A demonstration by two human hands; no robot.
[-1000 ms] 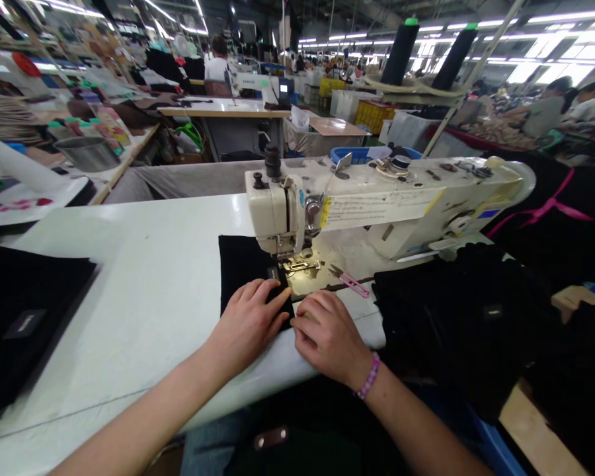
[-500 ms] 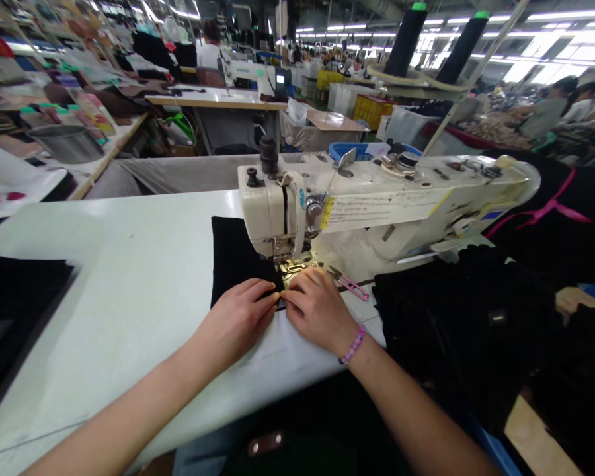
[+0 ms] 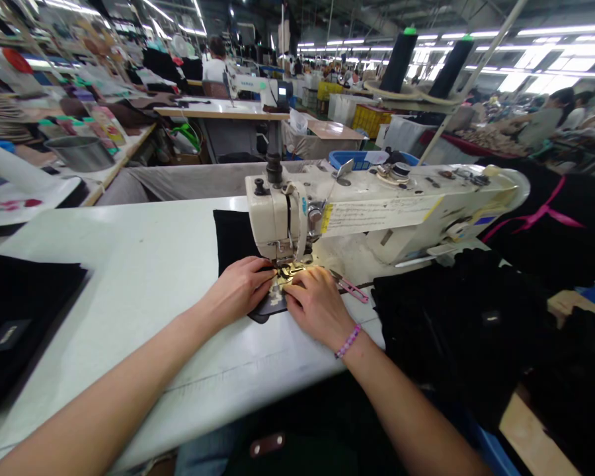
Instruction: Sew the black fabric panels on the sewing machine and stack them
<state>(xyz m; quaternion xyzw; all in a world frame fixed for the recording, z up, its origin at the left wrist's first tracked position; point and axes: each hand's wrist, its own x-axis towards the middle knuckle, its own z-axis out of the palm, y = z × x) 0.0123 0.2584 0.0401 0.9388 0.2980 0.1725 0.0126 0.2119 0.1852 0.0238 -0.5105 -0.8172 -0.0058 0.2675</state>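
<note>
Both hands slid forward with the flat black cloth piece point(image 3: 232, 237). My left hand point(image 3: 240, 285) lies open on it; my right hand point(image 3: 315, 305) curls beside, and I can't tell if it pinches. The cloth runs away from me, under the cream sewing machine's point(image 3: 377, 205) shiny foot point(image 3: 291, 268), nearest my right hand.

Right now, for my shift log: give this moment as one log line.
left hand: flat on black fabric | right hand: on fabric edge at presser foot | sewing machine: fabric under head | pink snips: beside right hand

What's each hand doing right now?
Left hand: open, flat on the black fabric.
Right hand: curled at the fabric edge; grip cannot be told.
</note>
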